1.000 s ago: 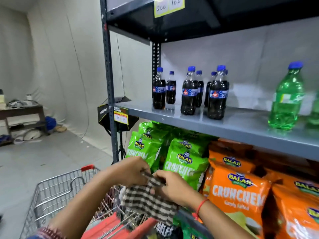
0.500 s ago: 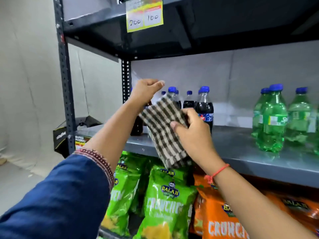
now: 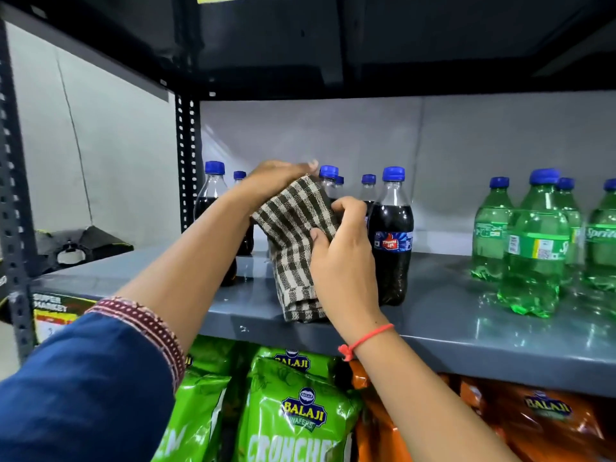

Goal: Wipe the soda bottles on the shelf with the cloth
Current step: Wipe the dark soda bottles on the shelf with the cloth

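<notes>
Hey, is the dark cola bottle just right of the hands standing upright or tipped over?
Upright: the cola bottle stands on its base on the shelf, blue cap on top.

Grey metal shelf (image 3: 466,331) spans mid-frame, dark upper shelf (image 3: 366,45) across the top. Perforated dark uprights (image 3: 186,155) at left and left-centre. Pale grey wall (image 3: 110,155) behind. Dark bag-like object (image 3: 83,241) at left edge. Even, soft lighting.

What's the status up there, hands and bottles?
Left hand and right hand both gripping the checked cloth, draped over a cola bottle. Other cola bottles crowd close on the shelf. Green bottles apart, right.
</notes>
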`<action>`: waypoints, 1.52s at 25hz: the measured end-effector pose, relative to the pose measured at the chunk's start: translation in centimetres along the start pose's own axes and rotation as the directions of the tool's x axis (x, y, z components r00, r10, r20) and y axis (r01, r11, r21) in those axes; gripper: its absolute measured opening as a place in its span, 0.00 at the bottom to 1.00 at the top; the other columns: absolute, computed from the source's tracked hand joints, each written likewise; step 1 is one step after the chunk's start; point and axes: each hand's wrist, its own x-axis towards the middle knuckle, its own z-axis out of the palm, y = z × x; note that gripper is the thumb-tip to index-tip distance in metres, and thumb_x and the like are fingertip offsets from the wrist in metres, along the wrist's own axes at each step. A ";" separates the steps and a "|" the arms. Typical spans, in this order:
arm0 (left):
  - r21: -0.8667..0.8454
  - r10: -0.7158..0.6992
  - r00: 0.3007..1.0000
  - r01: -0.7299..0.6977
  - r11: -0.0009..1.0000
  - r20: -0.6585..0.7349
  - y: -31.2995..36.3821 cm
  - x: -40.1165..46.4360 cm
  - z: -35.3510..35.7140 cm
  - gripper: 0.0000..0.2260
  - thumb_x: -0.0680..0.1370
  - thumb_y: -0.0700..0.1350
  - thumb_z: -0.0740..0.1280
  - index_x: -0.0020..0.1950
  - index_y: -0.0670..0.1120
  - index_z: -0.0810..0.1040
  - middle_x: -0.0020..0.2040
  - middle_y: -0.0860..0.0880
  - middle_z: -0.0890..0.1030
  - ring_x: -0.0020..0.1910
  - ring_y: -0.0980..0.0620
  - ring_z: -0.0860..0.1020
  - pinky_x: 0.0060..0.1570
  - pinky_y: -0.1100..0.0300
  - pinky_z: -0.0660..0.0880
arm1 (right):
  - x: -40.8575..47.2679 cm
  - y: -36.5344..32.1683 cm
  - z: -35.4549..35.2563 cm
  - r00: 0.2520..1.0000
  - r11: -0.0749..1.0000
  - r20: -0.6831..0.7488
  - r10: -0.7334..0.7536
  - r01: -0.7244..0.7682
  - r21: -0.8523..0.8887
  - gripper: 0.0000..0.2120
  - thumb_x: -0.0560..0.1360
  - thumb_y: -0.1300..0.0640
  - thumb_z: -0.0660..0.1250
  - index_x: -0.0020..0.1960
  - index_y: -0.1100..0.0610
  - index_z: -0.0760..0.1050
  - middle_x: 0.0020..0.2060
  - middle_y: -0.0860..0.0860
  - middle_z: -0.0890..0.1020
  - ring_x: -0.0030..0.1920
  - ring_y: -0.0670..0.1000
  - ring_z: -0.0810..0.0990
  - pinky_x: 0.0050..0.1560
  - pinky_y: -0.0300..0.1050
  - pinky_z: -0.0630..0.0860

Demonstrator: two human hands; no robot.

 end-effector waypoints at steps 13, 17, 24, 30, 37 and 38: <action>-0.353 0.024 0.985 0.038 0.935 0.169 1.9 0.4 0.5 0.13 0.68 0.43 0.69 0.49 0.37 0.78 0.47 0.43 0.83 0.48 0.49 0.81 0.52 0.58 0.78 | 0.1 0.4 -0.2 0.996 1.000 -0.094 -0.005 0.006 0.005 0.14 0.72 0.69 0.61 0.55 0.58 0.65 0.55 0.56 0.71 0.49 0.58 0.74 0.45 0.53 0.74; -0.358 0.027 0.990 0.025 0.934 0.138 2.1 -0.2 0.6 0.10 0.71 0.42 0.67 0.48 0.38 0.79 0.45 0.45 0.84 0.47 0.50 0.81 0.53 0.61 0.77 | -0.1 0.2 -0.3 0.972 0.934 -0.137 -0.191 0.137 -0.329 0.13 0.69 0.71 0.58 0.50 0.62 0.74 0.57 0.61 0.76 0.51 0.61 0.75 0.48 0.52 0.75; -0.405 -0.008 0.986 0.074 0.911 0.164 2.2 -0.3 0.2 0.11 0.72 0.40 0.64 0.52 0.37 0.78 0.43 0.46 0.85 0.46 0.52 0.82 0.48 0.64 0.78 | -2.2 -0.7 2.2 0.991 0.864 0.105 -0.079 0.121 -0.489 0.34 0.73 0.54 0.67 0.71 0.65 0.56 0.70 0.66 0.62 0.69 0.63 0.63 0.65 0.57 0.65; -0.387 -0.065 0.985 0.123 0.914 0.161 2.4 -0.2 -0.1 0.11 0.73 0.40 0.63 0.53 0.38 0.79 0.49 0.43 0.84 0.52 0.48 0.80 0.52 0.64 0.76 | -2.4 -0.8 2.0 0.983 0.803 0.168 -0.076 0.160 -0.574 0.41 0.61 0.58 0.76 0.70 0.59 0.61 0.67 0.64 0.67 0.66 0.62 0.69 0.59 0.54 0.73; -0.372 -0.100 0.981 0.157 0.915 0.169 2.9 -0.7 0.1 0.12 0.72 0.41 0.64 0.53 0.38 0.78 0.47 0.44 0.84 0.48 0.50 0.81 0.46 0.62 0.79 | -2.3 -0.8 1.9 0.966 0.726 0.215 -0.142 0.249 -0.640 0.28 0.69 0.59 0.50 0.69 0.55 0.64 0.69 0.59 0.66 0.68 0.59 0.66 0.63 0.53 0.70; -0.391 -0.101 0.979 0.163 0.906 0.176 3.0 -0.7 0.1 0.11 0.73 0.41 0.64 0.53 0.38 0.78 0.46 0.44 0.84 0.44 0.51 0.82 0.44 0.62 0.79 | -2.4 -0.7 1.7 0.957 0.706 0.251 -0.147 0.279 -0.651 0.29 0.67 0.58 0.47 0.67 0.54 0.68 0.68 0.57 0.68 0.67 0.58 0.68 0.62 0.53 0.70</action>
